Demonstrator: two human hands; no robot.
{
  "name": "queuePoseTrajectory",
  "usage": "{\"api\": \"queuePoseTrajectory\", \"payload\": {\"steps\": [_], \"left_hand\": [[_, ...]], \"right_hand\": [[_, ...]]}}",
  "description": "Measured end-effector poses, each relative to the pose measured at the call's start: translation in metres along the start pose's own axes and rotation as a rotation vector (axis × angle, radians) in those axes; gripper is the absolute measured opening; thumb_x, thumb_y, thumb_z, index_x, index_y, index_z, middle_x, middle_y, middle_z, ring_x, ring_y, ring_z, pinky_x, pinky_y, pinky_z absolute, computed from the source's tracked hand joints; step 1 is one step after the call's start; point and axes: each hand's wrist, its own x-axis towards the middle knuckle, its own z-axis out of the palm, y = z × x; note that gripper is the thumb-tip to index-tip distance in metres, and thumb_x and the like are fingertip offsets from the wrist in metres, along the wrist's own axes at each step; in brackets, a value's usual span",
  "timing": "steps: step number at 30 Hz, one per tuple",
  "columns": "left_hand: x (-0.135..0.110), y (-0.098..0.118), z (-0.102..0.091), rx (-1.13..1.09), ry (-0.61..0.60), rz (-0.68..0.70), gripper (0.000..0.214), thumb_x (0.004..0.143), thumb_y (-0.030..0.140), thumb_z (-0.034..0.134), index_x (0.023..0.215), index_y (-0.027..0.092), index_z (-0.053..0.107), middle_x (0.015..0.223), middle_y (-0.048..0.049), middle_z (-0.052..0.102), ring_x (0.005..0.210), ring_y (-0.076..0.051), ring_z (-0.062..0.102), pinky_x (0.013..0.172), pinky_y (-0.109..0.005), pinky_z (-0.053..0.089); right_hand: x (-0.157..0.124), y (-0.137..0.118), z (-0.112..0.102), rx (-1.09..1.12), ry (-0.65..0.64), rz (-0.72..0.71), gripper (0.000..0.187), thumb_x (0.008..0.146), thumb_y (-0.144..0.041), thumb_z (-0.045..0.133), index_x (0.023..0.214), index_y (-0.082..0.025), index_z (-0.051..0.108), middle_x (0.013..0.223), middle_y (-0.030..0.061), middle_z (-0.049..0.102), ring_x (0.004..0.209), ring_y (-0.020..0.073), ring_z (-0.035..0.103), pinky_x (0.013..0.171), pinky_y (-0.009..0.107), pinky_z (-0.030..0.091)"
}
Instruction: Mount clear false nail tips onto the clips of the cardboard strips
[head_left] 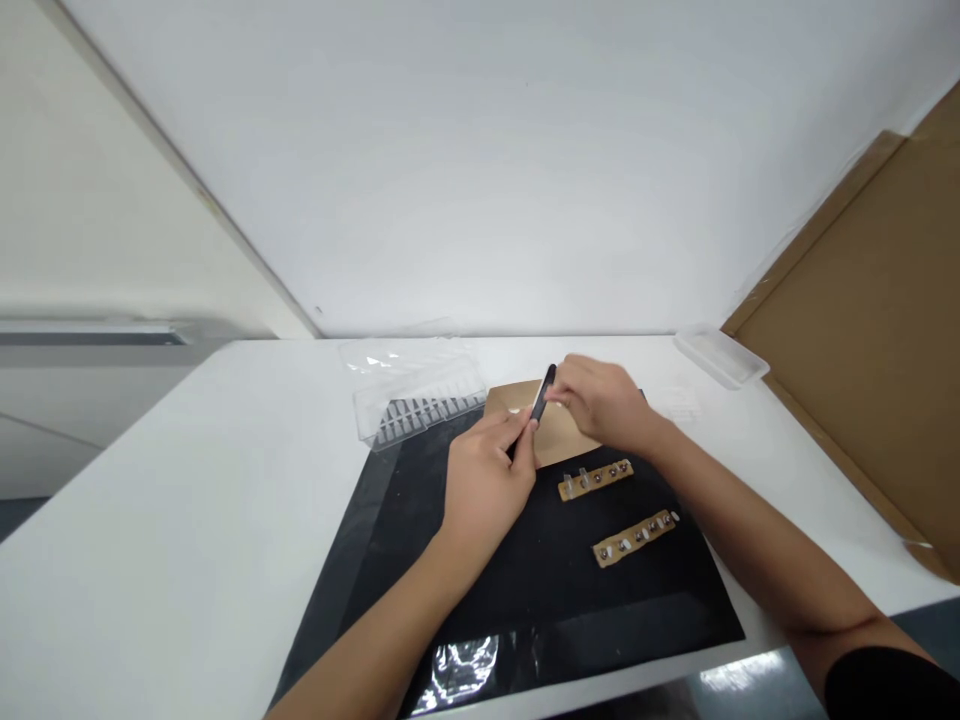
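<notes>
Two bare hands meet over a brown sheet [566, 445] near the twelve o'clock edge of a black mat [525, 575]. The left hand [491, 465] has thumb and forefinger pinched narrow on the lower end of a slim black object [543, 395], which tilts up toward one o'clock above the sheet. The right hand [602, 402] comes in from three o'clock, fingers bunched against the object's upper part; whether they grip it or some small piece cannot be told.

The step in hand looks like close fingertip work on that object. From this pose, the next move would seem to call for a steady left pinch and small, light right-hand motions.

At five o'clock from the hands lies a studded strip [596, 480] with clear upright pieces at one end; farther out that way is a second strip [635, 538]. A clear tray [409, 415] sits at nine o'clock.
</notes>
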Motion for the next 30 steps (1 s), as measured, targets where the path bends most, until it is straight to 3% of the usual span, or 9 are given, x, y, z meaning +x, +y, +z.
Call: {"api": "queuePoseTrajectory", "payload": {"steps": [2, 6, 9, 13, 16, 20, 24, 27, 30], "left_hand": [[0.0001, -0.0001, -0.0001, 0.005, -0.011, -0.003, 0.031, 0.1, 0.02, 0.059, 0.075, 0.019, 0.078, 0.063, -0.0008, 0.07, 0.06, -0.017, 0.067, 0.061, -0.028, 0.049], [-0.0005, 0.0016, 0.0002, -0.014, 0.0, -0.006, 0.031, 0.1, 0.02, 0.059, 0.075, 0.019, 0.078, 0.065, -0.0007, 0.071, 0.063, -0.017, 0.069, 0.064, -0.028, 0.05], [0.0001, 0.0027, -0.0004, -0.019, -0.019, 0.007, 0.033, 0.098, 0.018, 0.06, 0.069, 0.019, 0.074, 0.064, 0.0002, 0.07, 0.061, -0.016, 0.067, 0.062, -0.027, 0.048], [0.0027, 0.0016, -0.0032, -0.008, -0.015, -0.009, 0.032, 0.099, 0.021, 0.06, 0.071, 0.019, 0.075, 0.064, 0.0006, 0.069, 0.061, -0.015, 0.067, 0.062, -0.027, 0.047], [0.0043, 0.0, -0.0055, -0.029, -0.051, -0.018, 0.034, 0.099, 0.021, 0.06, 0.067, 0.019, 0.074, 0.062, 0.0009, 0.069, 0.061, -0.015, 0.067, 0.062, -0.026, 0.047], [0.0044, 0.0003, -0.0074, -0.035, -0.05, -0.037, 0.033, 0.1, 0.022, 0.06, 0.071, 0.019, 0.076, 0.065, 0.001, 0.071, 0.062, -0.015, 0.067, 0.062, -0.025, 0.046], [0.0039, 0.0022, -0.0082, -0.034, -0.07, -0.04, 0.037, 0.099, 0.02, 0.06, 0.065, 0.02, 0.074, 0.06, 0.0018, 0.067, 0.059, -0.014, 0.065, 0.059, -0.025, 0.043], [0.0041, 0.0035, -0.0088, -0.04, -0.06, -0.051, 0.039, 0.1, 0.022, 0.059, 0.063, 0.019, 0.073, 0.064, 0.0013, 0.069, 0.06, -0.013, 0.065, 0.06, -0.025, 0.044], [0.0043, 0.004, -0.0091, -0.051, -0.062, -0.046, 0.037, 0.099, 0.02, 0.06, 0.065, 0.02, 0.074, 0.061, 0.0021, 0.067, 0.058, -0.013, 0.064, 0.06, -0.024, 0.043]], "right_hand": [[-0.0004, 0.0009, 0.0003, 0.02, -0.058, -0.049, 0.024, 0.108, -0.026, 0.052, 0.084, -0.022, 0.05, 0.084, 0.0025, 0.059, 0.075, 0.0171, 0.052, 0.066, 0.03, 0.036], [0.0006, 0.0042, -0.0027, -0.006, 0.065, 0.02, 0.024, 0.107, -0.024, 0.052, 0.083, -0.022, 0.05, 0.083, 0.0037, 0.058, 0.077, 0.0185, 0.053, 0.068, 0.031, 0.037], [0.0015, 0.0051, -0.0045, 0.025, -0.037, -0.057, 0.023, 0.106, -0.023, 0.053, 0.083, -0.022, 0.052, 0.082, 0.0031, 0.058, 0.071, 0.017, 0.05, 0.064, 0.031, 0.036], [0.0015, 0.0024, -0.0026, -0.043, 0.07, 0.006, 0.024, 0.109, -0.025, 0.048, 0.085, -0.021, 0.052, 0.085, 0.005, 0.059, 0.076, 0.0182, 0.051, 0.067, 0.031, 0.036], [0.0, -0.0012, -0.0007, -0.014, -0.058, -0.106, 0.024, 0.108, -0.027, 0.049, 0.085, -0.021, 0.052, 0.083, 0.0036, 0.059, 0.073, 0.0175, 0.05, 0.066, 0.03, 0.035], [-0.0009, -0.0017, -0.0013, -0.075, 0.063, 0.042, 0.025, 0.107, -0.024, 0.05, 0.083, -0.02, 0.053, 0.082, 0.0043, 0.059, 0.074, 0.0175, 0.049, 0.068, 0.03, 0.034], [-0.0008, 0.0006, -0.0011, -0.004, -0.024, -0.059, 0.023, 0.107, -0.025, 0.05, 0.085, -0.02, 0.054, 0.082, 0.0036, 0.06, 0.072, 0.0171, 0.049, 0.066, 0.03, 0.034], [-0.0002, 0.0012, -0.0011, -0.04, 0.059, -0.012, 0.024, 0.108, -0.025, 0.049, 0.084, -0.02, 0.053, 0.082, 0.004, 0.059, 0.072, 0.0172, 0.048, 0.067, 0.031, 0.034], [0.0006, 0.0016, -0.002, 0.003, -0.009, -0.078, 0.024, 0.107, -0.026, 0.05, 0.084, -0.02, 0.052, 0.081, 0.0029, 0.058, 0.071, 0.0167, 0.048, 0.065, 0.03, 0.034]]}}
